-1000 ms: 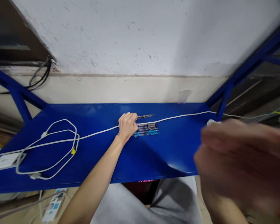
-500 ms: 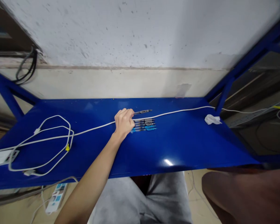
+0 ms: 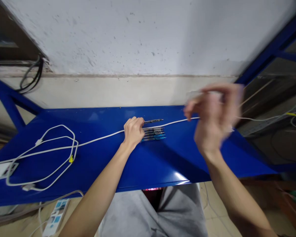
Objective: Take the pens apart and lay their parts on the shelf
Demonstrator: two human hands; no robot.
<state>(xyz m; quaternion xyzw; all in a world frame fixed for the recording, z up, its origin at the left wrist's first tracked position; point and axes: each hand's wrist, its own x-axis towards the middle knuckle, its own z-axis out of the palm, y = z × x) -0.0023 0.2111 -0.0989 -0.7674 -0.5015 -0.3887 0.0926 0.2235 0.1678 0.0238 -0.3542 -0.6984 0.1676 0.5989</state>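
swung up over the right part of the blue shelf since half a second ago, my right hand hangs in a blur with bent fingers, hiding most of a crumpled white scrap, and i cannot tell whether it pinches anything. my left hand stays curled at the left ends of a lone gray pen beyond the white cable and a row of gray and blue pens just on its near side, fingertips hidden, so i cannot tell what they pinch. the shelf also bears a looped white cord at its left.
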